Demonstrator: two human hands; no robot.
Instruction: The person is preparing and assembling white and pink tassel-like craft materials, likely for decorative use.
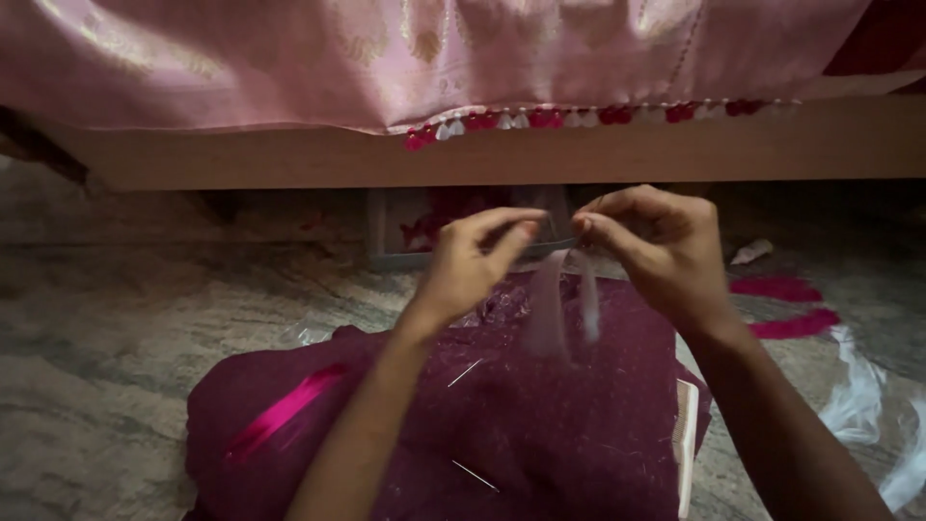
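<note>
My left hand point(475, 262) and my right hand point(659, 246) are raised together, fingertips almost touching, pinching a small bundle of pale pink threads point(559, 299) that hangs blurred between them. Below lies a dark maroon cloth point(540, 425) over my lap, with a bright pink thread skein point(280, 413) on its left part and two thin needles point(465, 372) resting on it. Ahead, a pink silky fabric point(289, 58) drapes over a wooden edge point(289, 159), its hem lined with red and white tassels point(540, 120).
A stone floor point(106, 328) surrounds me. More pink thread bundles point(786, 304) lie on the floor at right, beside crumpled clear plastic point(868, 405). A shallow tray with red threads point(424, 227) sits under the wooden edge.
</note>
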